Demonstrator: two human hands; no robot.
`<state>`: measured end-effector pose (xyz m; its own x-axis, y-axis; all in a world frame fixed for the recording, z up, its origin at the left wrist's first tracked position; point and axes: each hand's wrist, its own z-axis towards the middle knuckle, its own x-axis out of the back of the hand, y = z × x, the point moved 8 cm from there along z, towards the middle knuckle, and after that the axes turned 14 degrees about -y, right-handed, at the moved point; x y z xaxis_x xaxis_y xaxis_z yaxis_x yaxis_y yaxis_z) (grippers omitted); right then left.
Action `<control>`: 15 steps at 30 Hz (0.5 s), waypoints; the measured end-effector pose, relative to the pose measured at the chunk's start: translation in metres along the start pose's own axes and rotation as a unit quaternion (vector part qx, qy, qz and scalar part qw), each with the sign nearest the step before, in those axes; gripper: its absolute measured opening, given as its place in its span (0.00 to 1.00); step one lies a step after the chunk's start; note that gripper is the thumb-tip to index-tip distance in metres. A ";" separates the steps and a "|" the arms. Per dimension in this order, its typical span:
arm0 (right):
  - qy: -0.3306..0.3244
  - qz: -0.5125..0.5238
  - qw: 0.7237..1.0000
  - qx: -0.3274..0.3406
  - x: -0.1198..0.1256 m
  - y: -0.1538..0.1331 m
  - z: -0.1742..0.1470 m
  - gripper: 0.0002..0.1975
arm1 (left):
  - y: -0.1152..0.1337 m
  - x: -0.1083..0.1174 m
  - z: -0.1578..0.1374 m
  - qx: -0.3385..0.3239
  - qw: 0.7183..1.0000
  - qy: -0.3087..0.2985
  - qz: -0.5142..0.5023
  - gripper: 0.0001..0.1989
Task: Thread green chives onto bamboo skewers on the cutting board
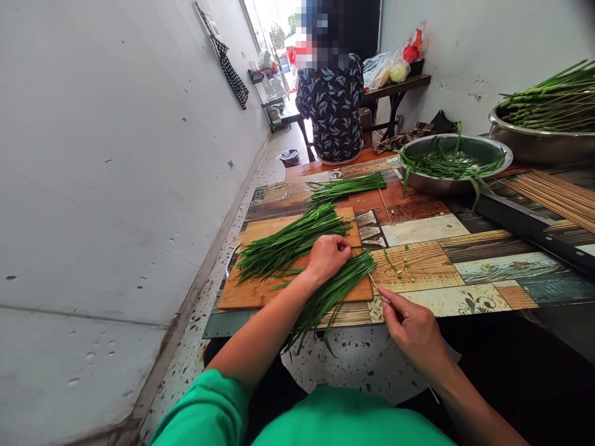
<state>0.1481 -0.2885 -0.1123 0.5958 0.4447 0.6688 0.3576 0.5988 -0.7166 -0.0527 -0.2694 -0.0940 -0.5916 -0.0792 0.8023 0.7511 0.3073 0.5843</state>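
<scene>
My right hand [413,334] pinches a thin bamboo skewer [373,282], whose far part runs up to the cut ends of a bunch of garlic chives [341,279]. These chives lie over the near edge of the wooden cutting board [290,300], their leaf tips hanging past the table edge. Over the board my left hand [329,255] has its fingers pinched together at the chive ends, with what looks like one chive stalk between them. A larger pile of chives [297,238] rests on the board just beyond my left hand. The skewer's tip is hidden among the stalks.
Behind the board lies another chive bunch [348,187]. At right stand a steel bowl [458,181] with loose chives, a basin [534,142] of skewered greens, a black-handled knife [534,232] and bamboo skewers [558,192]. A person [331,111] sits beyond the table.
</scene>
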 end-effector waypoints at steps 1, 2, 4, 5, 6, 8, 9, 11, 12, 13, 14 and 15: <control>0.002 0.001 1.000 0.000 0.000 0.000 0.000 0.18 | 0.000 0.000 0.000 -0.002 1.000 -0.002 -0.001 0.09; 0.005 0.002 1.000 0.000 0.000 0.001 0.000 0.18 | 0.000 -0.001 0.000 -0.004 1.000 -0.003 -0.002 0.09; 0.008 0.004 1.000 -0.002 0.001 0.001 0.000 0.18 | 0.000 -0.001 0.000 -0.009 1.000 -0.004 -0.003 0.09; 0.008 0.004 1.000 -0.003 0.001 0.001 0.000 0.18 | -0.001 -0.001 0.000 -0.011 1.000 -0.004 -0.003 0.09; 0.006 0.005 1.000 -0.003 0.001 0.001 0.000 0.18 | -0.001 -0.001 0.001 -0.014 1.000 -0.004 -0.003 0.09; 0.000 0.007 1.000 -0.006 0.001 0.000 0.001 0.18 | -0.001 -0.002 0.001 -0.023 1.000 -0.007 -0.004 0.10; -0.002 0.009 1.000 -0.008 0.001 0.000 0.001 0.18 | -0.001 -0.002 0.001 -0.027 1.000 -0.009 -0.003 0.10; -0.005 0.014 1.000 -0.012 0.002 0.000 0.001 0.18 | -0.001 -0.004 0.001 -0.033 0.999 -0.016 -0.002 0.10; -0.005 0.017 1.000 -0.015 0.002 0.000 0.002 0.18 | -0.001 -0.004 0.002 -0.034 0.999 -0.020 0.000 0.10; -0.006 0.019 1.000 -0.017 0.001 0.000 0.002 0.18 | -0.001 -0.005 0.002 -0.033 0.999 -0.025 0.001 0.10; -0.008 0.019 1.000 -0.019 0.001 0.001 0.002 0.19 | -0.001 -0.006 0.003 -0.030 0.999 -0.029 0.002 0.10; -0.009 0.018 1.000 -0.020 0.001 0.001 0.002 0.19 | -0.001 -0.006 0.003 -0.028 0.999 -0.031 0.002 0.10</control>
<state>0.1476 -0.2858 -0.1120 0.5960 0.4779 0.6453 0.3644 0.5551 -0.7477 -0.0512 -0.2663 -0.1001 -0.6039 -0.0175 0.7969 0.7681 0.2540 0.5877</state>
